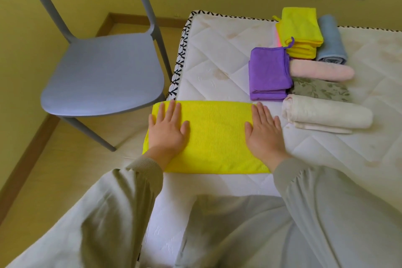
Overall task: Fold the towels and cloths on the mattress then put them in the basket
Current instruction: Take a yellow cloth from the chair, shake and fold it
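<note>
The folded yellow cloth (215, 137) lies flat at centre, by the mattress's 9 o'clock edge. The left hand (167, 130) presses its 9 o'clock end and the right hand (264, 131) its 3 o'clock end, fingers straight and spread, palms down, gripping nothing. The white quilted mattress (217, 61) carries folded and rolled cloths (268, 72) at 2 o'clock. A grey chair (102, 72) stands at 10 o'clock.
</note>
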Motion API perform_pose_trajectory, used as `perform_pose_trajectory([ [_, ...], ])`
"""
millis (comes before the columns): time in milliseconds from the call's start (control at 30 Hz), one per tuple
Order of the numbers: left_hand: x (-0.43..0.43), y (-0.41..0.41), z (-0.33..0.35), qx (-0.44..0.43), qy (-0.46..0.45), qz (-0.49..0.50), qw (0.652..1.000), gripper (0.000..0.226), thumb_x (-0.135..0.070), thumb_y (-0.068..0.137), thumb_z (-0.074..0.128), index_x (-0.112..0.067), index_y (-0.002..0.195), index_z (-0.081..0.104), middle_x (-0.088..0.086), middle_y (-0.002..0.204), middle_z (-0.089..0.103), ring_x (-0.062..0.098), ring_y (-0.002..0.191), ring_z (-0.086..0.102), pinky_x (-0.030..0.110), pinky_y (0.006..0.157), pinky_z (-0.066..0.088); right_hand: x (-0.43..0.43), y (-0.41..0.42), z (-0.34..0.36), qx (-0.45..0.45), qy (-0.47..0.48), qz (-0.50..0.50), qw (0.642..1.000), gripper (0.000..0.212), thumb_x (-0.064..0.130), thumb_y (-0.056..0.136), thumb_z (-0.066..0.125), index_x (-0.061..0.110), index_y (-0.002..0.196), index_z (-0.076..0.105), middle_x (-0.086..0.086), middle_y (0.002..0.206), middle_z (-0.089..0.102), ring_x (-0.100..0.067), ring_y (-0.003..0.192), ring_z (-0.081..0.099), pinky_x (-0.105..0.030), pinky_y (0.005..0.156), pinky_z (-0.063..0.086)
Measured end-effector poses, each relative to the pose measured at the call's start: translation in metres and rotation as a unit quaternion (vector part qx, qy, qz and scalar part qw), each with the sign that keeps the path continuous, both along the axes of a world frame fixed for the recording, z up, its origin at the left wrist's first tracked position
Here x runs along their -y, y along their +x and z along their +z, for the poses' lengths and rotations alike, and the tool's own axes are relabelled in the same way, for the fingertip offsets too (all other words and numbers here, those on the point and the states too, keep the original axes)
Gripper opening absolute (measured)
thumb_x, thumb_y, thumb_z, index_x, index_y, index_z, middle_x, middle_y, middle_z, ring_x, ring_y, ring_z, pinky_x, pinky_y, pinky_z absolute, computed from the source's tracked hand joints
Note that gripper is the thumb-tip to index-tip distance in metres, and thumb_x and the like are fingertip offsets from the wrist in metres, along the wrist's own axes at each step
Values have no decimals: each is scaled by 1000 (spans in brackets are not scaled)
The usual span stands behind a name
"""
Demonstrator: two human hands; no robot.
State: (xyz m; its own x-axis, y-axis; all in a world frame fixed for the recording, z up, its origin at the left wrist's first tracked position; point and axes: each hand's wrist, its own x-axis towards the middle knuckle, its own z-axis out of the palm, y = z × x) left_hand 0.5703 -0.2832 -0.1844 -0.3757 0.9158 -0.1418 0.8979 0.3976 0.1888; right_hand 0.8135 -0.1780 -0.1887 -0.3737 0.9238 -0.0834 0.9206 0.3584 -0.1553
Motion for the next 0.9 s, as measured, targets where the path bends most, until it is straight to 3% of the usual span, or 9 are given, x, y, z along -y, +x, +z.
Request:
perform_pose_trajectory([
  [100,3,-11,2,118,-57,206,970,67,-53,99,15,-15,154,8,1,161,2,23,148,-7,54,117,1,2,1,-2,7,-2,-2,1000,58,37,100,22,17,153,7,2,161,1,-14,147,0,-42,119,2],
  [167,2,-9,9,98,-49,232,967,67,-51,99,16,-13,153,8,3,161,-3,25,148,-9,56,117,2,2,1,-2,4,1,-4,1000,58,37,100,23,17,153,8,2,161,1,-14,147,1,-42,119,3],
  [300,6,25,21,-40,90,-29,995,64,-47,97,23,-20,153,8,5,161,-1,28,147,-9,54,115,0,0,0,0,-1,7,2,1000,58,37,100,22,17,153,8,1,161,0,-14,147,0,-41,119,1],
  [367,18,51,9,-41,64,-138,987,66,-54,93,11,-26,153,7,2,160,-2,25,146,-13,56,116,1,1,0,-1,-3,8,3,1000,58,37,100,22,17,153,8,1,161,1,-14,147,1,-42,119,2],
  [567,26,60,-6,-40,5,-125,991,68,-56,89,0,-30,152,-3,-1,160,-8,24,146,-16,48,117,-6,1,-12,17,-61,38,-96,993,61,40,91,46,9,142,34,-14,138,44,-31,127,39,-42,103,32],
  [667,26,61,-5,-48,-2,-130,990,68,-56,89,-1,-30,152,-4,0,160,-10,24,146,-16,48,117,-6,-10,-21,32,-194,-71,-268,941,48,34,83,58,0,116,51,-19,113,58,-36,101,55,-35,75,44],
  [733,27,61,-5,-45,-2,-129,991,68,-56,89,-1,-30,152,-4,0,160,-10,24,146,-16,49,116,-6,-19,-19,37,-231,-153,-284,918,26,25,87,56,0,92,54,-17,87,56,-31,80,52,-28,53,32],
  [833,24,61,-4,-37,-25,-135,990,71,-57,87,-4,-29,152,-5,0,160,-11,25,146,-16,49,116,-6,-31,-11,39,-347,-209,-299,864,26,17,88,58,7,65,51,-7,63,48,-22,71,45,-28,53,28],
  [900,21,61,-1,-32,-51,-138,989,72,-59,86,-4,-30,152,-7,0,160,-13,25,146,-16,49,116,-6,-31,-12,42,-448,-219,-329,802,16,13,85,64,3,72,64,-9,76,62,-20,70,47,-27,59,35],
])
